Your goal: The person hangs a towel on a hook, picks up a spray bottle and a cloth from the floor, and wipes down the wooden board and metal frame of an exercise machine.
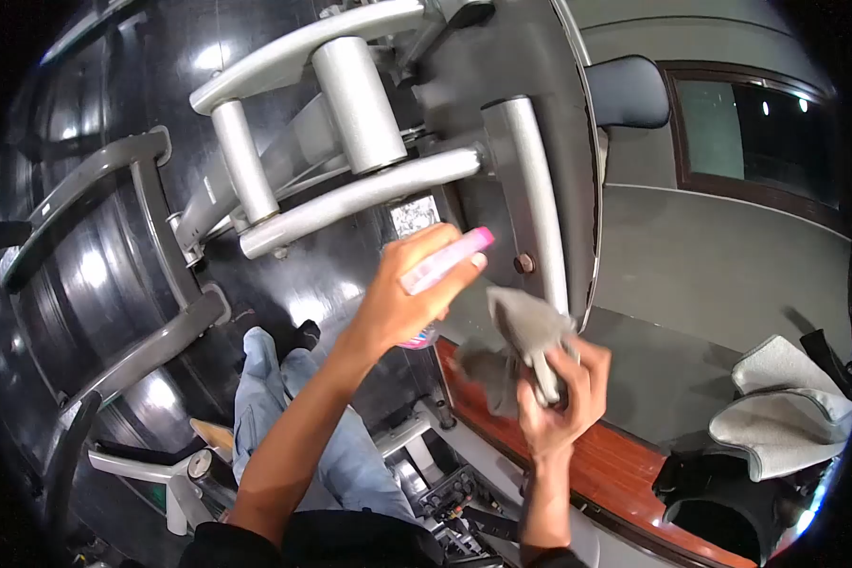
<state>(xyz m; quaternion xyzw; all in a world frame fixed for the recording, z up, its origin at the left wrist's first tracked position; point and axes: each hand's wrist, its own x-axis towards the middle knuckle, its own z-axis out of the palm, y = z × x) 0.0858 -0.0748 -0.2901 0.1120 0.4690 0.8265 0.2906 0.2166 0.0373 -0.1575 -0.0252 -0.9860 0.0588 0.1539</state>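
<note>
My left hand (pixel 409 289) is closed around a spray bottle with a pink and white trigger head (pixel 448 261). The fingers hide most of the bottle; a bit of its coloured label shows below them. My right hand (pixel 570 393) grips a bunched grey cloth (pixel 528 320), whose loose part sticks up beyond the fingers. Both hands are in front of a gym machine with silver tubes. The cloth is close to a straight silver tube (pixel 532 189) on the machine's dark panel, but I cannot tell whether they touch.
Curved silver bars (pixel 369 194) and a thick roller-like cylinder (pixel 358 104) stand ahead. A grey frame (pixel 156 213) is at the left on the shiny black floor. A reddish wooden strip (pixel 615 464) runs at lower right, near pale fabric (pixel 786 412). A window (pixel 757 137) is at far right.
</note>
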